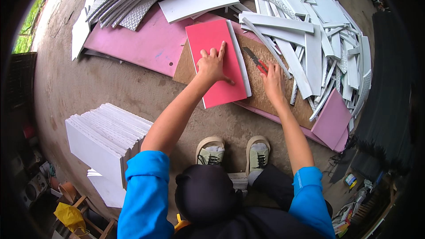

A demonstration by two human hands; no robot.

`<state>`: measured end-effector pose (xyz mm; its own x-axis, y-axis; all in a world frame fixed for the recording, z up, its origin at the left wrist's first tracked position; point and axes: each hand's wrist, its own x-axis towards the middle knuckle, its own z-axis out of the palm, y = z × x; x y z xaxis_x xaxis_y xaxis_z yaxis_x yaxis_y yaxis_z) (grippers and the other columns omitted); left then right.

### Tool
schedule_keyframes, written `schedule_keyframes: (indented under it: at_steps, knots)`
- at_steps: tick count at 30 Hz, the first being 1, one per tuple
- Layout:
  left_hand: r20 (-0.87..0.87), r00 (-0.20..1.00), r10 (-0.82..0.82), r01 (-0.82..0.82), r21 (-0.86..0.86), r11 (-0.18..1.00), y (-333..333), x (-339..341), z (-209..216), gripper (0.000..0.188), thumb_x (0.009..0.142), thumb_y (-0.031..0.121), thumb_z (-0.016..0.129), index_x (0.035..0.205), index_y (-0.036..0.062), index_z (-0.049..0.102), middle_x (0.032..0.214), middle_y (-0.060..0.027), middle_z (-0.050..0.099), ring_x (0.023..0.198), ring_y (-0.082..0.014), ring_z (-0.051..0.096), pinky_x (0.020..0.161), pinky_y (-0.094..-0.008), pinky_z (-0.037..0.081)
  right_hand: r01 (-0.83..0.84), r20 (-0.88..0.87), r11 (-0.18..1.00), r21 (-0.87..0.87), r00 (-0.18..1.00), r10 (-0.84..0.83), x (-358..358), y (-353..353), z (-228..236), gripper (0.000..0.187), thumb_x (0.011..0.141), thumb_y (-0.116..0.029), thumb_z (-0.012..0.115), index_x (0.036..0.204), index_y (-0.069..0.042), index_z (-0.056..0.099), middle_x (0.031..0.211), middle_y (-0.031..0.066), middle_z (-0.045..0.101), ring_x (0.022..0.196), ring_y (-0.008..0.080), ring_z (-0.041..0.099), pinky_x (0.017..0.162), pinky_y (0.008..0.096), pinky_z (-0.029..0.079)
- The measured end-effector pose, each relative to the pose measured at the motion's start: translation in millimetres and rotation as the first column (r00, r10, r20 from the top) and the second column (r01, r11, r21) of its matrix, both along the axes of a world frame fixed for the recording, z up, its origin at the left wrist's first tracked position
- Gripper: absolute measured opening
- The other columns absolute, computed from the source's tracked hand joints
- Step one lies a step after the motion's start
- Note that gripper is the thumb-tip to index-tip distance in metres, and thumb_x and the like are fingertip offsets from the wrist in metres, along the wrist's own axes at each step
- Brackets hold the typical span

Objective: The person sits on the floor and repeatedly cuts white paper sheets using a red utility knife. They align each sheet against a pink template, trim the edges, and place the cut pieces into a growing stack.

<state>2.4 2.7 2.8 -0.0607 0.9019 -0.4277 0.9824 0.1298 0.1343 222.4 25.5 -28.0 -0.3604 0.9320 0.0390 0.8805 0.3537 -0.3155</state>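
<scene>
My left hand (213, 65) lies with its fingers spread on a red rectangular board (221, 90), pressing on its face. Under the red board sits a white foam sheet (239, 57), its edge showing along the right side. In my right hand (273, 79) is a utility knife (261, 64) with a red handle, its dark blade pointing up and left, just right of the foam sheet. Both boards rest on a worn brown board (255, 77), which lies on a pink panel (137, 40).
White foam offcuts (312, 40) are heaped at the right, beside the knife. Textured white sheets (128, 0) are piled at the far left. A stack of white foam sheets (110, 132) stands on the floor near my left arm. A pink piece (332, 119) leans at the right.
</scene>
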Motion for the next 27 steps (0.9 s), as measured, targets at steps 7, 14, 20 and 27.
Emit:
schedule_keyframes:
  at_steps: [7,14,20,27]
  knots:
    - [0.168,0.985,-0.034,0.027,0.048,0.999,10,-7,-2,0.136,0.039,0.059,0.081,0.143,0.0102,0.008,0.109,-0.0154,0.052,0.096,-0.0366,0.052,0.071,-0.0437,0.052,-0.051,-0.016,0.976,-0.213,0.999,0.048,9,23,-5,0.042,0.076,-0.009,0.063,0.111,0.004,0.043,0.104,0.0250,0.047,0.099,0.0388,0.050,0.079,0.0461,0.044]
    - [0.188,0.980,0.069,-0.087,0.086,0.993,3,-11,-5,0.135,0.038,0.056,0.082,0.142,0.0077,0.011,0.102,-0.0130,0.056,0.093,-0.0342,0.055,0.071,-0.0421,0.053,-0.013,-0.027,0.901,-0.434,1.000,0.001,-44,44,48,0.039,0.086,-0.019,0.044,0.114,0.006,0.033,0.080,0.0275,0.060,0.076,0.0434,0.060,0.070,0.0515,0.047]
    - [0.194,0.978,0.074,-0.096,0.105,0.990,10,-4,-4,0.133,0.038,0.054,0.082,0.142,0.0090,0.013,0.101,-0.0122,0.057,0.093,-0.0337,0.055,0.070,-0.0415,0.053,-0.048,-0.044,0.932,-0.361,0.998,0.035,-107,81,15,0.038,0.089,-0.022,0.040,0.113,0.007,0.035,0.082,0.0273,0.061,0.078,0.0420,0.061,0.070,0.0505,0.048]
    - [0.193,0.975,0.111,-0.132,0.104,0.986,7,-5,-4,0.132,0.037,0.051,0.084,0.142,0.0107,0.015,0.101,-0.0113,0.057,0.094,-0.0333,0.055,0.069,-0.0422,0.053,-0.073,-0.034,0.976,-0.207,0.997,0.068,-133,88,7,0.034,0.090,-0.023,0.039,0.094,0.008,0.053,0.080,0.0276,0.062,0.075,0.0400,0.062,0.070,0.0468,0.050]
